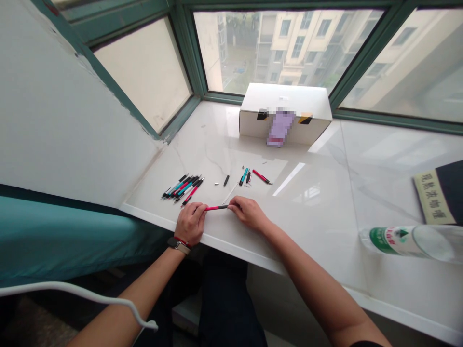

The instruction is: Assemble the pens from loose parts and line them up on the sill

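A red pen with a black grip (217,207) lies level between my two hands, just over the front part of the white sill. My left hand (191,222) pinches its red end. At the black end, the fingers of my right hand (246,212) are closed on the tip. Left of the hands is a pile of pens (184,188) in red, teal, white and black. Beyond my right hand lie loose pen parts: a teal barrel (244,176), a red barrel (261,176), a black grip (226,180) and a thin white refill (231,192).
A white box (285,115) stands at the back against the window. To the right, a water bottle (408,243) lies on its side near a dark printed package (441,193). A white cable (83,297) crosses at lower left, before a teal curtain (65,241).
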A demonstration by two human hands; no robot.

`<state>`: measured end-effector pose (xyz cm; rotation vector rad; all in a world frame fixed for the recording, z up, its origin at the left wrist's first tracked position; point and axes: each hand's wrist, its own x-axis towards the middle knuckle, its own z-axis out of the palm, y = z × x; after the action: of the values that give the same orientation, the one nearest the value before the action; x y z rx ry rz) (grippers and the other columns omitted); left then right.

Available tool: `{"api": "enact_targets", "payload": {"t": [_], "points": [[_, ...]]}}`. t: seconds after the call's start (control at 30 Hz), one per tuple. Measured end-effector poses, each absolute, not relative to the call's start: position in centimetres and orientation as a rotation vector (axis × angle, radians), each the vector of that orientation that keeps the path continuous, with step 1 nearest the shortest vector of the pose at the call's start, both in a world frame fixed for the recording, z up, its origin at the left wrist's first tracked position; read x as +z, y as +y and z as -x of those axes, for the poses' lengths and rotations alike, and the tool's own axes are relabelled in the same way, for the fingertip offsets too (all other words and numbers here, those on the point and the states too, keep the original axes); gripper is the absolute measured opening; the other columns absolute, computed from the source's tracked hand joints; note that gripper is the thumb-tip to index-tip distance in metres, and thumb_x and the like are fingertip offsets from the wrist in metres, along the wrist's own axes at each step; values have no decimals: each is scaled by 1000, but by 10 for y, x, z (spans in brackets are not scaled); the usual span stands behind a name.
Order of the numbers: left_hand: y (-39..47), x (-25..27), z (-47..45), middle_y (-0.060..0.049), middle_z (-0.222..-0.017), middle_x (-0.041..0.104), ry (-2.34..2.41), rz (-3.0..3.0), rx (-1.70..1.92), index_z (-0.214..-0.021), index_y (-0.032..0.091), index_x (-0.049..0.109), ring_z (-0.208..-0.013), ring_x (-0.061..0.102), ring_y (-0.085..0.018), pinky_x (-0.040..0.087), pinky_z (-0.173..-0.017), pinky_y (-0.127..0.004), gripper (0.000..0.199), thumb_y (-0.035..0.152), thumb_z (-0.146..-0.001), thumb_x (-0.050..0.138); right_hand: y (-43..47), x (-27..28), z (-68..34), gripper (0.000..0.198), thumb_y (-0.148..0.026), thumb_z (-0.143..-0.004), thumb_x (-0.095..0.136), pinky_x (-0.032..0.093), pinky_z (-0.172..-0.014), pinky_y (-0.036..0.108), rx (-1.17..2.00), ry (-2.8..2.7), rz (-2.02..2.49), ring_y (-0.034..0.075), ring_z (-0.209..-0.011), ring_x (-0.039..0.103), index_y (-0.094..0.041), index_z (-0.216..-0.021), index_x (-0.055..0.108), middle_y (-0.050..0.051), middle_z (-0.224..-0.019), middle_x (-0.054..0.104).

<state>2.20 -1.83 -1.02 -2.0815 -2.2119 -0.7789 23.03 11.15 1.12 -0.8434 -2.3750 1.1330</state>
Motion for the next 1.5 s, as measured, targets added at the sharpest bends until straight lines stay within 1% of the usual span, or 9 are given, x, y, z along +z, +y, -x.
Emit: {"api": "enact_targets", "payload": {"t": [0.17, 0.43, 0.63, 0.73, 0.83, 0.93, 1.03, 1.23, 1.5], "points": [[-18, -12, -21, -9, -107, 62, -2213, 2081, -762, -113, 25, 61, -101, 55, -24, 43, -91, -42, 26, 25, -94, 43, 110, 7, -229, 18, -33, -96, 49, 36, -65, 25, 1031, -2447, 885, 15, -70, 55, -21, -88, 59, 3, -80, 64], [-18, -12, -22, -8, -105, 63, -2199, 2085, -761, -111, 25, 61, -100, 55, -23, 43, -90, -40, 24, 24, -94, 45, 106, 7, -226, 29, -34, -100, 38, 30, -62, 25, 874, -2552, 883, 15, -66, 53, -21, -80, 56, 3, -74, 62], [-18, -12, -21, -7, -105, 63, -2215, 2094, -776, -111, 25, 61, -100, 55, -23, 43, -89, -39, 24, 24, -94, 45, 104, 8, -224, 39, -38, -101, 34, 28, -59, 26, 880, -2575, 932, 14, -59, 50, -21, -73, 55, 1, -66, 60], [-19, -12, -21, -7, -104, 64, -2224, 2084, -788, -111, 26, 61, -100, 56, -23, 44, -88, -39, 24, 24, -94, 44, 105, 11, -226, 37, -39, -101, 33, 30, -60, 25, 932, -2562, 880, 14, -63, 51, -21, -77, 54, 1, -71, 61], [-19, -11, -22, -7, -104, 64, -2232, 2084, -777, -111, 26, 61, -99, 56, -23, 44, -87, -39, 24, 24, -95, 44, 104, 16, -229, 30, -40, -99, 39, 33, -63, 24, 976, -2555, 805, 15, -67, 52, -21, -82, 55, 2, -75, 61], [-19, -9, -22, -7, -103, 63, -2244, 2090, -746, -111, 25, 61, -97, 55, -22, 44, -86, -38, 24, 24, -95, 44, 103, 18, -229, 28, -38, -98, 40, 34, -64, 24, 984, -2529, 794, 15, -67, 52, -21, -81, 54, 2, -75, 60], [-18, -8, -22, -6, -101, 63, -2247, 2091, -734, -111, 25, 63, -95, 55, -22, 43, -84, -37, 24, 25, -95, 45, 103, 15, -228, 33, -37, -98, 38, 33, -62, 24, 974, -2494, 834, 14, -62, 48, -21, -72, 51, 1, -69, 56], [-18, -5, -22, -6, -96, 62, -2219, 2100, -758, -107, 27, 66, -90, 54, -20, 42, -80, -36, 23, 29, -94, 47, 107, 9, -225, 44, -44, -97, 37, 29, -55, 23, 1064, -2400, 885, 12, -53, 40, -20, -60, 44, -3, -55, 43], [-20, -4, -23, -6, -95, 61, -2171, 2071, -770, -106, 28, 67, -86, 52, -19, 40, -77, -35, 24, 31, -94, 46, 103, 2, -218, 49, -51, -93, 32, 27, -52, 23, 1006, -2332, 1004, 11, -50, 36, -20, -56, 39, -3, -52, 36]]}}
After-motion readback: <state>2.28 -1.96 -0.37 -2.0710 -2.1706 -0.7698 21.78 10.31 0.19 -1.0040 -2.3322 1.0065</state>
